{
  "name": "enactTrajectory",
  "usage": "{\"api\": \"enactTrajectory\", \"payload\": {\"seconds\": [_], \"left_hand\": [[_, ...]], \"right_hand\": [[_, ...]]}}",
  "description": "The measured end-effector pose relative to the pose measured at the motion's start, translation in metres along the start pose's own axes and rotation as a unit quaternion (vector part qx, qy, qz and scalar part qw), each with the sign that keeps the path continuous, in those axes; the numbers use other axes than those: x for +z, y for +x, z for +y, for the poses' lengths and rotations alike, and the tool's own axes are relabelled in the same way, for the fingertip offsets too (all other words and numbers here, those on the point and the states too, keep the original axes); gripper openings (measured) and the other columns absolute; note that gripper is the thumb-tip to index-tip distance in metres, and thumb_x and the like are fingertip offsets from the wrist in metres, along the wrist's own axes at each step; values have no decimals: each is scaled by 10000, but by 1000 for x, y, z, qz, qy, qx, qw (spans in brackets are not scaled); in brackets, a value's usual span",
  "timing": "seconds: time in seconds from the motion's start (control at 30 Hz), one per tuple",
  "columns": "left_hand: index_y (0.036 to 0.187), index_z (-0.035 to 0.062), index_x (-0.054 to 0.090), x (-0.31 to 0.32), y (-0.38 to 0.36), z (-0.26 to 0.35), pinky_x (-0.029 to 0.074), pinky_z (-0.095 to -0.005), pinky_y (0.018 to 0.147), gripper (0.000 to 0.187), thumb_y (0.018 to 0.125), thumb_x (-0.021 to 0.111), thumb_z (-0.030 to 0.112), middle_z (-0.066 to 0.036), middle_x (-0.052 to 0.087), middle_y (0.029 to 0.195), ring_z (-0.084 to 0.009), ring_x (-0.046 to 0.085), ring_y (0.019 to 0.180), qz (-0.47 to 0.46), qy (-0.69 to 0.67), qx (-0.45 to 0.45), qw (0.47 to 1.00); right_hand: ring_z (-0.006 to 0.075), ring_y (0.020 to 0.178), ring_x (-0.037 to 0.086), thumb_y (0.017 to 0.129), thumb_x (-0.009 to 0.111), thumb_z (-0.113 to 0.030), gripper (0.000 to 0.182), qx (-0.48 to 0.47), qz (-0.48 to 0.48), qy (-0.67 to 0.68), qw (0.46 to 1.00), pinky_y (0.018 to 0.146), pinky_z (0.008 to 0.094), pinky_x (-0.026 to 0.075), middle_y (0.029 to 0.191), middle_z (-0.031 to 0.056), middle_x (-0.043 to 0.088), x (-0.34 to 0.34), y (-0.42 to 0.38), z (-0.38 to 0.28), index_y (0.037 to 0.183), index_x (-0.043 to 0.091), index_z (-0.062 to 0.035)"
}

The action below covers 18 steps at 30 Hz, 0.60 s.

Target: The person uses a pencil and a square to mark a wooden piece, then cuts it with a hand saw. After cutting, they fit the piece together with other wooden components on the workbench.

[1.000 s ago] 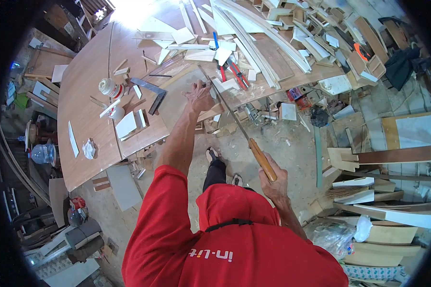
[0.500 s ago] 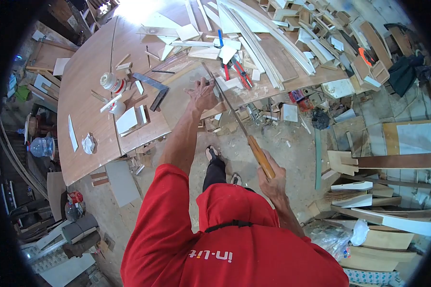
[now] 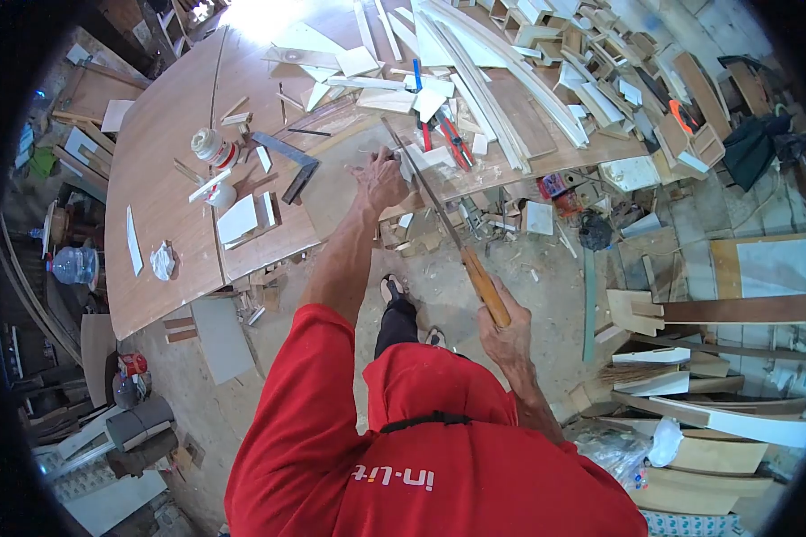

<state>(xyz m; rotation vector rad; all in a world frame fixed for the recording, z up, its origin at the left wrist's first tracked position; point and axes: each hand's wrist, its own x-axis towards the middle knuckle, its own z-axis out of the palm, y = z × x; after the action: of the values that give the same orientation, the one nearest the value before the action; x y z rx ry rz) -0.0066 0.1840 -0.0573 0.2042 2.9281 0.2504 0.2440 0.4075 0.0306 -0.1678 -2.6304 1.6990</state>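
Observation:
A handsaw with a wooden handle (image 3: 485,285) is in my right hand (image 3: 507,333), whose fingers are wrapped round the handle. Its long narrow blade slants up and left across the table edge. My left hand (image 3: 382,179) presses down, fingers spread, at the table's edge, just left of the blade, over a thin board (image 3: 336,174). Whatever lies right under the palm is hidden. Left of that hand lies a dark metal square (image 3: 300,170). Red pliers-like tools (image 3: 454,141) rest just right of the blade tip.
The brown tabletop (image 3: 157,206) carries a glue jar (image 3: 213,148), a white cup (image 3: 221,194), offcuts and long pale strips (image 3: 484,98). Wooden pieces (image 3: 600,98) are heaped at the upper right. Curved boards (image 3: 716,447) are stacked at the lower right. Scraps litter the floor below the table edge.
The saw and my right hand have shifted very slightly left and down. My left hand stays at the same spot on the table edge. The camera view has moved a little.

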Motion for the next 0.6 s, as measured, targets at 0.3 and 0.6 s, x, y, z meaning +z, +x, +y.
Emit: {"api": "enactTrajectory", "payload": {"seconds": [0.3, 0.6], "left_hand": [[1248, 73, 552, 1, -1, -2, 306, -782, 932, 549, 734, 655, 237, -84, 417, 1342, -320, 362, 1325, 33, -31, 28, 999], [922, -25, 671, 1, 2, 0, 414, -610, 930, 316, 690, 641, 188, -189, 459, 1202, -345, 434, 1219, 23, -17, 74, 997]], "right_hand": [[98, 666, 538, 824, 550, -4, 464, 45, -31, -28, 998, 617, 254, 471, 820, 100, 617, -9, 0, -18, 1286, 534, 32], [112, 599, 498, 808, 516, -15, 492, -19, 6, -13, 1000, 585, 272, 462, 696, 112, 535, -13, -5, -8, 1297, 540, -62]]}}
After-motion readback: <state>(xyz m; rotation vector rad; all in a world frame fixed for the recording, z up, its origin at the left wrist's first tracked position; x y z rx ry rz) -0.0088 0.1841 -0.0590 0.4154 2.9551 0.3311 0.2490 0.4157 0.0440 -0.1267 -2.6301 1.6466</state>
